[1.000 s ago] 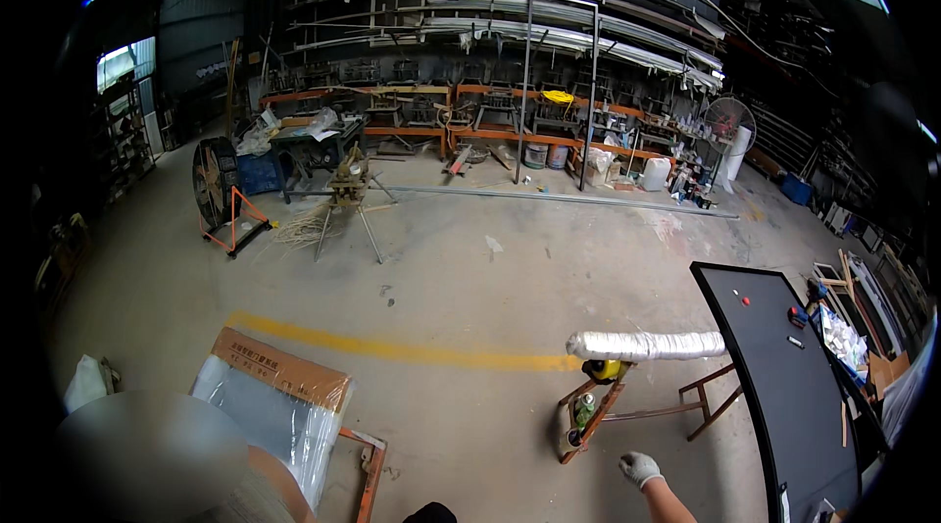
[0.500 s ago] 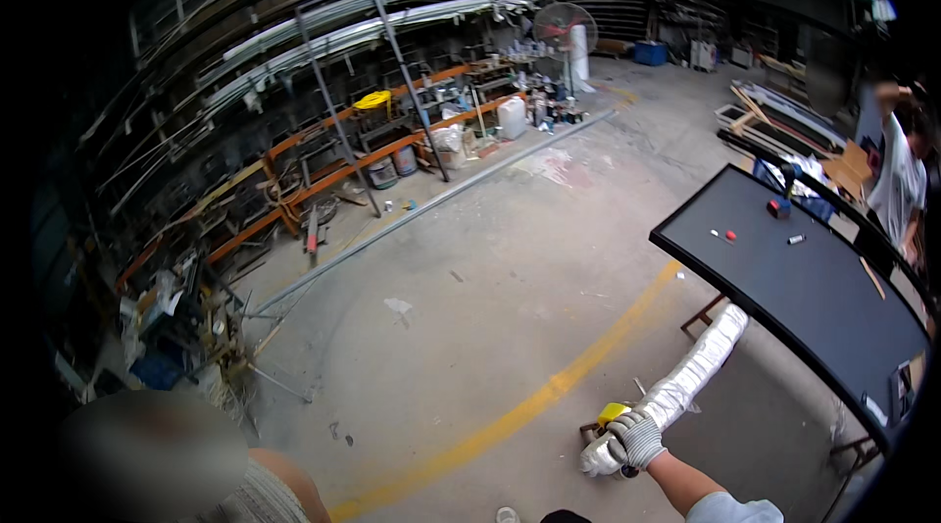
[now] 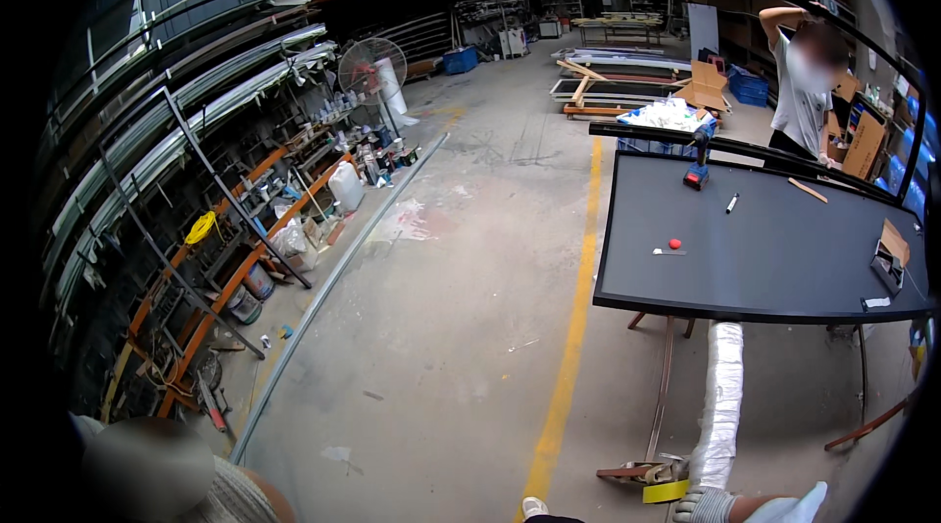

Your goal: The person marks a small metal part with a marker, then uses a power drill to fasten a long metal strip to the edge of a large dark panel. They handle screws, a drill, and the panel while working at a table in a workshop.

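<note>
At the lower edge, right of the middle, my right hand (image 3: 704, 503) wears a pale knitted glove. Its fingers curl over the near end of a long tube wrapped in shiny silver-white film (image 3: 723, 405), which runs away under the dark table. Beside that hand lies a bright yellow object (image 3: 666, 492). In the lower left corner, very close, I see what appears to be my left hand (image 3: 147, 469), gloved with a ribbed cuff; a blur hides its fingers and anything in them.
A black-edged grey table (image 3: 755, 273) carries a cordless drill (image 3: 697, 165), a red ball-like item (image 3: 674, 244) and a small box (image 3: 889, 263). Behind it, a person (image 3: 802, 92) stands by a raised black frame (image 3: 916, 146). A long metal bar (image 3: 328, 293) lies before the left racks.
My view has swung right, bringing the table and the other person further into the picture. My right hand stays at the tube's near end, now closer to the lower edge.
</note>
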`<action>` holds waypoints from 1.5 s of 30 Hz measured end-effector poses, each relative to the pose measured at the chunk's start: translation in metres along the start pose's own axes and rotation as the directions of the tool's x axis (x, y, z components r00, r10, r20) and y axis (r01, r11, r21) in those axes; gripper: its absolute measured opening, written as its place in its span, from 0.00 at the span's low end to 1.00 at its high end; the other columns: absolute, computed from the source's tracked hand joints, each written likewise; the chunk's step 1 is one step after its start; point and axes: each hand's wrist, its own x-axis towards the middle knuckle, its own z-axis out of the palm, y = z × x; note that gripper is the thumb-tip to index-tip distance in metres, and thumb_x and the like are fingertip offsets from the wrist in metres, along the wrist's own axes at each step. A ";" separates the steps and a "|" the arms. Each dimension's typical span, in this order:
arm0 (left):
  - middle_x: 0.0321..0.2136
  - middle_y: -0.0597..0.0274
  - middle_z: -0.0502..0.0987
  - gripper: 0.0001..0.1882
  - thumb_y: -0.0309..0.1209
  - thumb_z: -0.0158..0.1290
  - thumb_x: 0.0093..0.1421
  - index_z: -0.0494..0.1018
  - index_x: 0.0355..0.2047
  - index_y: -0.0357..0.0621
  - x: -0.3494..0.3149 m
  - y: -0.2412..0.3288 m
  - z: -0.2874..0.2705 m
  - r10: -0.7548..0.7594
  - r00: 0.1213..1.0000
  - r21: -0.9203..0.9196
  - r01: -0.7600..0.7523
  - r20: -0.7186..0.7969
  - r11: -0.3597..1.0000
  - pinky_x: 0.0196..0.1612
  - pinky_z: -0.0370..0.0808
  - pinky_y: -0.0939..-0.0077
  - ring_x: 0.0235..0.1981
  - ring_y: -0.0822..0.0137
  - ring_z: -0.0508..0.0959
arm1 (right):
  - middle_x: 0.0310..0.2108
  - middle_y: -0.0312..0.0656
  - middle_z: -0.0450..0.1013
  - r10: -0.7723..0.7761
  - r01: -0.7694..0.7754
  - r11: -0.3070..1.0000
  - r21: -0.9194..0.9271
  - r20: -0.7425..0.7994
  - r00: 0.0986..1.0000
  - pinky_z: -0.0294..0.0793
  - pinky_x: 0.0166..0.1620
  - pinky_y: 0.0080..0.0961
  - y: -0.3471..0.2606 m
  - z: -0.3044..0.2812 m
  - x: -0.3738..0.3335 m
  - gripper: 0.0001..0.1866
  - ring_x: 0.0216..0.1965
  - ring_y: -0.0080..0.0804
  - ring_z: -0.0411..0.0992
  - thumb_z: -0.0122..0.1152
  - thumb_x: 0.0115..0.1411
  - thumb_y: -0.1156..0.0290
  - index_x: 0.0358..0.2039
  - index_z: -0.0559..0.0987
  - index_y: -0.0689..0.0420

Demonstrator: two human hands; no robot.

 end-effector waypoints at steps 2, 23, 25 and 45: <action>0.45 0.52 0.71 0.32 0.37 0.59 0.51 0.63 0.53 0.37 0.008 -0.039 0.026 -0.006 1.000 -0.057 0.006 0.001 0.998 0.57 0.64 0.68 0.49 0.61 0.70 | 0.40 0.47 0.72 0.160 -0.155 0.987 -0.044 0.165 0.973 0.66 0.50 0.41 0.002 -0.012 0.024 0.21 0.43 0.45 0.69 0.53 0.50 0.54 0.40 0.76 0.54; 0.42 0.53 0.73 0.27 0.34 0.58 0.52 0.66 0.51 0.36 0.063 -0.351 0.307 0.139 0.989 -0.712 -0.134 -0.051 0.689 0.55 0.67 0.69 0.45 0.62 0.73 | 0.48 0.48 0.71 0.936 -0.885 -0.218 0.412 0.345 -0.070 0.66 0.54 0.35 -0.019 -0.007 0.412 0.26 0.50 0.44 0.69 0.49 0.55 0.50 0.49 0.74 0.53; 0.41 0.53 0.74 0.26 0.33 0.58 0.53 0.66 0.51 0.36 0.070 -0.360 0.335 0.150 0.987 -0.765 -0.146 -0.066 0.627 0.55 0.67 0.69 0.45 0.63 0.73 | 0.47 0.49 0.71 0.946 -0.849 -0.252 0.465 0.301 -0.116 0.66 0.54 0.35 -0.025 -0.021 0.430 0.26 0.50 0.45 0.69 0.49 0.55 0.50 0.48 0.74 0.53; 0.38 0.54 0.76 0.21 0.30 0.57 0.54 0.69 0.48 0.36 0.144 -0.274 0.504 0.239 0.945 -0.868 -0.304 -0.222 0.393 0.53 0.70 0.69 0.41 0.64 0.75 | 0.38 0.49 0.75 0.787 -0.552 -0.306 0.776 -0.120 -0.605 0.71 0.46 0.37 0.085 -0.053 0.431 0.13 0.40 0.47 0.73 0.55 0.54 0.62 0.36 0.78 0.53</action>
